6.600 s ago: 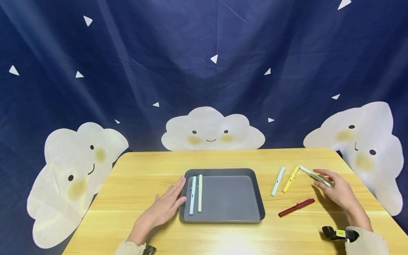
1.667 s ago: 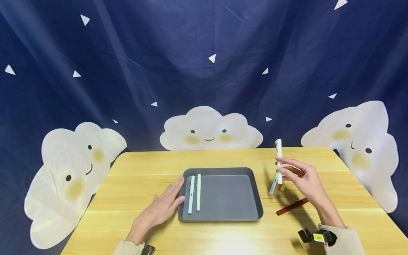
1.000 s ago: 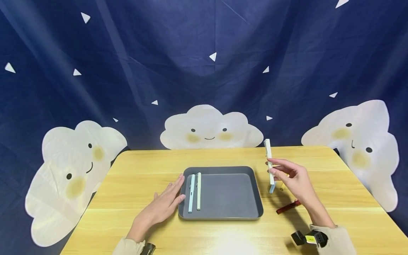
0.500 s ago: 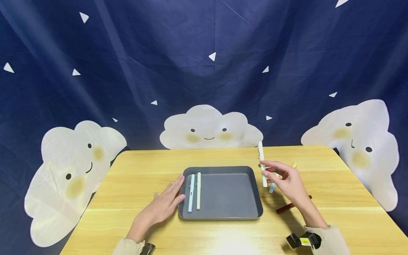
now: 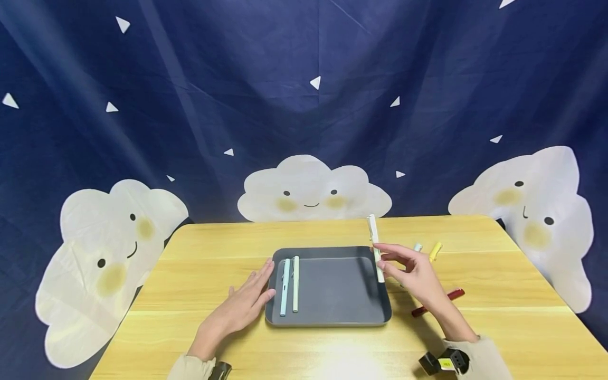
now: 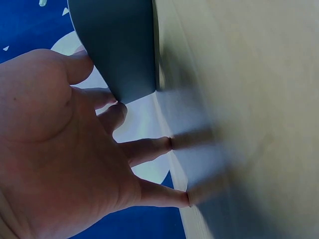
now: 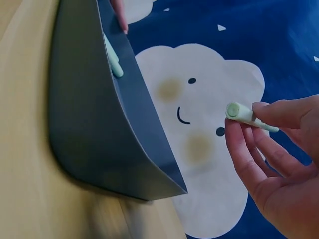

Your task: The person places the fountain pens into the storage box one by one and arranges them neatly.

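My right hand (image 5: pixel 410 272) pinches a whitish pale-green pen (image 5: pixel 373 232) between thumb and fingers. The pen stands nearly upright and overlaps the right rim of a dark grey tray (image 5: pixel 337 290) in the head view. From the right wrist, the end of this pen (image 7: pixel 233 110) shows beyond the tray wall (image 7: pixel 75 109). A light blue pen (image 5: pixel 285 287) and a pale green pen (image 5: pixel 296 285) lie side by side inside the tray at its left. My left hand (image 5: pixel 237 309) rests with extended fingers against the tray's left side; its fingertips (image 6: pixel 182 199) touch the table.
Right of the tray, a dark red pen (image 5: pixel 457 293), a yellow pen (image 5: pixel 435 251) and another light blue pen (image 5: pixel 417 247) lie on the wooden table (image 5: pixel 513 274), partly hidden by my right hand and arm. A dark blue cloud-patterned curtain (image 5: pixel 285 79) hangs behind.
My right hand has lifted the whitish pen from the table's right side, turned it upright and carried it left to the tray's right rim. My left hand has stayed at the tray.
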{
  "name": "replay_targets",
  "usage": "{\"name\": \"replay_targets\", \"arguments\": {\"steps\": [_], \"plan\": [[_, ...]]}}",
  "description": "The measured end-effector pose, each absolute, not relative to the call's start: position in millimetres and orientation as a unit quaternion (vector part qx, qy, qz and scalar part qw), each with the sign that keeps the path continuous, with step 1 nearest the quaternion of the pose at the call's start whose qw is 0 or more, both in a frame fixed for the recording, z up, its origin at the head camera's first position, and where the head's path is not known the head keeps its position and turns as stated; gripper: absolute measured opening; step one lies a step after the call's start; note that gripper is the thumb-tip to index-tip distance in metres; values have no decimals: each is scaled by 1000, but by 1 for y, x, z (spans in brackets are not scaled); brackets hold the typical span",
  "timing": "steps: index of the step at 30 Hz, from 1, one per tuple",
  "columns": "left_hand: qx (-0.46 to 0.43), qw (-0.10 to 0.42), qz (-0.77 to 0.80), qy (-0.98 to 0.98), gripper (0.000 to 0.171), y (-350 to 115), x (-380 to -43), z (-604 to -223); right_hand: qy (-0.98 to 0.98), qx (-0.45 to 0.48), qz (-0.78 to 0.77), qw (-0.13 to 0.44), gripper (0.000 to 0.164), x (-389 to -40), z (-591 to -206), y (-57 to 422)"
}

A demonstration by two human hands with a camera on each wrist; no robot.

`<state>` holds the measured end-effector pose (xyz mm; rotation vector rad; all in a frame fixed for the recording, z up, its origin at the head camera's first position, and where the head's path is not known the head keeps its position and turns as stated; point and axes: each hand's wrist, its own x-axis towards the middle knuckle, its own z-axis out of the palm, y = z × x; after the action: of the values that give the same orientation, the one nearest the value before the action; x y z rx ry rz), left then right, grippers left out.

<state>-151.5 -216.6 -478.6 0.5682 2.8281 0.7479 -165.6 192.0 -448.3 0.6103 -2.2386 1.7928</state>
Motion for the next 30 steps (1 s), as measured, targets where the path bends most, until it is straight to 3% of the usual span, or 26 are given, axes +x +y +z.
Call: {"name": "replay_targets", "arguments": {"steps": [30], "plan": [[191, 80, 247, 947, 64, -217, -152, -479, -742, 248, 621, 45, 34, -157, -467, 153]]}}
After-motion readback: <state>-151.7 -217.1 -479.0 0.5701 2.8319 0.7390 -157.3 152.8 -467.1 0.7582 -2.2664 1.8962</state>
